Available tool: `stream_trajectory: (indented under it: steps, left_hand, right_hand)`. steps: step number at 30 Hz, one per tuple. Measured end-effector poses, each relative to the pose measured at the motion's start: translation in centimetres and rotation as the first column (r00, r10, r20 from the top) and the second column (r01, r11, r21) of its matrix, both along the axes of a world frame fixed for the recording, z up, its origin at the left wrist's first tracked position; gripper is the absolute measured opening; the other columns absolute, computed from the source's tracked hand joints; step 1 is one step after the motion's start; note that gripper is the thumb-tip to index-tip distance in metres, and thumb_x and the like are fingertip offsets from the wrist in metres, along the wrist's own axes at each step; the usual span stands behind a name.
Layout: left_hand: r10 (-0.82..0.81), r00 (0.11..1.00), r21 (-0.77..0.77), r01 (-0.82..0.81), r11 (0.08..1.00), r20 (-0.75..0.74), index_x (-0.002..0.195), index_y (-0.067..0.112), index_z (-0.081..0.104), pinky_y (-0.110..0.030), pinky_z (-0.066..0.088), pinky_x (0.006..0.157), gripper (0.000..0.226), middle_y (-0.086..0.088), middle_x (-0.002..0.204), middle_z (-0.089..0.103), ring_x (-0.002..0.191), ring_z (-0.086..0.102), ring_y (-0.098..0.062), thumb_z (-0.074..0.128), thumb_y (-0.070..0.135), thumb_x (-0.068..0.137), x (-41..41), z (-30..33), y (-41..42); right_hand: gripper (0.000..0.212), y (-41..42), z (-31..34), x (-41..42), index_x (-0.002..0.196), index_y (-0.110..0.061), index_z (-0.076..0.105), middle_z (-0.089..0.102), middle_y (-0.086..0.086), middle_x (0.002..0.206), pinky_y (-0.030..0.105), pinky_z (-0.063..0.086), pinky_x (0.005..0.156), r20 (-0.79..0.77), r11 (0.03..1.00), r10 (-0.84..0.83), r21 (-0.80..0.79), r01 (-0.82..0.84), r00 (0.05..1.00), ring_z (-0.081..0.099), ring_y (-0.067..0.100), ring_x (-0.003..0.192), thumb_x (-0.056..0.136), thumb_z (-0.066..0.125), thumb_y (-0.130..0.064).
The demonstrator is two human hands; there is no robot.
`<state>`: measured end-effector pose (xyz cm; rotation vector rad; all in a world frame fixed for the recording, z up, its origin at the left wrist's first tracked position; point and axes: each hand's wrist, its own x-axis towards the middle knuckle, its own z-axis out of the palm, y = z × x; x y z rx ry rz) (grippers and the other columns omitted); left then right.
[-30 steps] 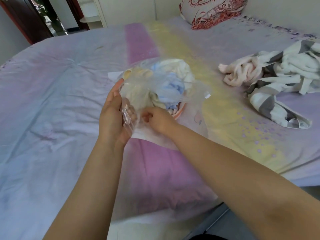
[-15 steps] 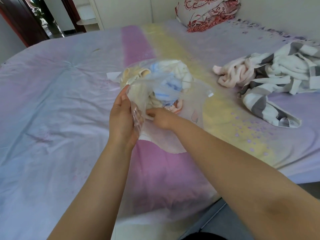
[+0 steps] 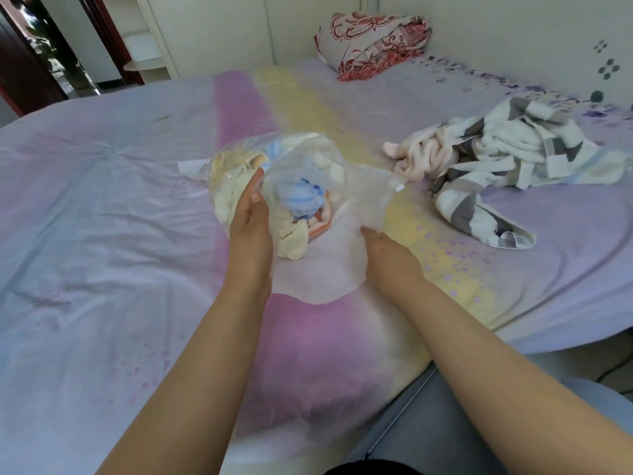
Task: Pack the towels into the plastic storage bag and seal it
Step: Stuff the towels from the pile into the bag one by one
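Towels (image 3: 301,200) of cream, blue and orange cloth are shown bunched inside the plastic storage bag (image 3: 363,186), which lies on the bed (image 3: 102,217) just in front of the person, on the pink and yellow stripes of the sheet. The bag's mouth is turned toward the camera and is seen unsealed, its white slider tab (image 3: 399,186) standing at the far right corner of the opening. The left hand (image 3: 250,228) is held edge-up against the left side of the bag, fingers straight and together, so that the bundle is steadied and the film kept from sliding. The right hand (image 3: 387,252) is laid at the right part of the mouth, where the clear film is drawn taut; its fingers appear to be curled on the plastic, though they are largely hidden behind the knuckles and a firm grip cannot be confirmed. The two hands are set apart, probably so that the two lips of the opening are stretched flat for closing. A pink towel (image 3: 424,159) and a grey-and-white striped towel (image 3: 496,156) are left in a heap well to the right, outside the bag. A patterned pillow (image 3: 373,42) is seen at the head of the bed. Packing is judged incomplete, and sealing not yet begun.
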<state>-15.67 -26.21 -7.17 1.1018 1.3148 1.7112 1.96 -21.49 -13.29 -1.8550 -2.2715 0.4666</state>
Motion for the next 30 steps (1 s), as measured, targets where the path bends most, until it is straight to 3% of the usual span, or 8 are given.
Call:
stream_trajectory:
  steps: [4, 7, 9, 13, 19, 25, 28, 30]
  left_hand:
    - [-0.098, 0.988, 0.028, 0.096, 0.995, 0.121, 0.142, 0.037, 0.039, -0.021, 0.028, 0.109, 0.038, 0.009, 0.154, 0.033, 0.127, 0.038, 0.006, 0.028, 0.025, 0.107, 1.8, -0.8, 1.9]
    - [-0.102, 0.986, 0.04, 0.098, 0.994, 0.132, 0.145, 0.037, 0.036, -0.016, 0.031, 0.1, 0.04, 0.011, 0.149, 0.038, 0.122, 0.041, 0.01, 0.027, 0.028, 0.107, 2.2, -1.1, 2.4]
    - [-0.098, 0.984, 0.049, 0.092, 0.995, 0.15, 0.142, 0.037, 0.039, -0.016, 0.033, 0.099, 0.039, 0.011, 0.145, 0.043, 0.118, 0.044, 0.013, 0.027, 0.027, 0.107, 2.3, -1.0, 2.4]
    - [-0.084, 0.987, 0.052, 0.078, 0.996, 0.139, 0.137, 0.038, 0.044, -0.023, 0.03, 0.11, 0.035, 0.009, 0.141, 0.047, 0.127, 0.043, 0.004, 0.029, 0.026, 0.107, 2.4, -0.8, 2.5]
    - [-0.078, 0.981, 0.067, 0.067, 0.995, 0.178, 0.13, 0.039, 0.048, -0.026, 0.028, 0.113, 0.032, 0.006, 0.147, 0.046, 0.137, 0.039, -0.005, 0.031, 0.027, 0.106, 2.1, -0.9, 2.5]
    - [-0.119, 0.979, 0.11, 0.101, 0.989, 0.169, 0.131, 0.04, 0.049, -0.025, 0.028, 0.111, 0.035, 0.004, 0.152, 0.041, 0.14, 0.035, -0.005, 0.039, 0.034, 0.098, 2.2, -0.7, 2.7]
    - [-0.122, 0.978, 0.103, 0.106, 0.989, 0.167, 0.131, 0.04, 0.049, -0.024, 0.028, 0.109, 0.04, 0.005, 0.151, 0.041, 0.139, 0.035, -0.005, 0.043, 0.038, 0.092, 2.3, -0.5, 2.7]
    - [-0.117, 0.978, 0.096, 0.102, 0.99, 0.171, 0.132, 0.038, 0.049, -0.023, 0.03, 0.108, 0.037, 0.005, 0.149, 0.044, 0.136, 0.039, -0.003, 0.041, 0.036, 0.096, 2.3, -0.5, 2.6]
  right_hand:
    - [0.036, 3.6, 0.7, 2.2, 0.123, -0.018, 0.058, 0.056, 0.01, 0.124, 0.034, 0.045, 0.09, -0.3, 0.999, -0.026, 0.026, 0.035, 0.954, 0.058, 0.03, 0.112, 0.091, 0.046, -0.007]
    - [0.04, 4.8, 2.9, 4.9, 0.076, -0.014, 0.067, 0.065, 0.002, 0.079, 0.032, 0.045, 0.07, -0.704, 0.956, -0.136, 0.092, 0.279, 0.697, 0.062, 0.02, 0.08, 0.093, 0.045, -0.042]
    - [0.042, 5.8, 2.6, 6.7, 0.09, -0.011, 0.061, 0.064, 0.006, 0.094, 0.037, 0.046, 0.075, -0.793, 0.811, -0.215, 0.18, 0.557, 0.57, 0.059, 0.023, 0.089, 0.092, 0.042, -0.049]
    - [0.047, 7.3, -1.4, 9.9, 0.124, -0.002, 0.048, 0.053, 0.025, 0.121, 0.048, 0.045, 0.091, -0.188, 0.806, -0.493, 0.268, 0.528, 0.849, 0.05, 0.043, 0.111, 0.087, 0.056, -0.029]
    - [0.025, 4.8, 3.4, 9.0, 0.111, -0.017, 0.061, 0.063, 0.006, 0.111, 0.033, 0.045, 0.082, 0.15, 0.973, -0.175, -0.127, 0.194, 0.973, 0.059, 0.029, 0.105, 0.093, 0.049, -0.03]
    - [0.023, -1.9, 11.0, 7.6, 0.072, -0.01, 0.061, 0.054, -0.011, 0.06, 0.02, 0.039, 0.059, -0.352, 0.746, 0.375, -0.434, -0.505, 0.858, 0.048, 0.007, 0.056, 0.091, 0.06, -0.023]
    - [0.021, 1.0, 9.4, 7.7, 0.095, -0.01, 0.064, 0.065, 0.008, 0.095, 0.038, 0.047, 0.081, -0.203, 0.984, 0.149, -0.068, -0.166, 0.968, 0.061, 0.024, 0.088, 0.091, 0.055, -0.028]
    - [0.03, 3.3, 7.1, 8.1, 0.115, -0.02, 0.06, 0.045, 0.013, 0.137, 0.047, 0.036, 0.103, -0.18, 0.941, -0.25, 0.186, 0.283, 0.951, 0.044, 0.035, 0.124, 0.092, 0.051, -0.036]
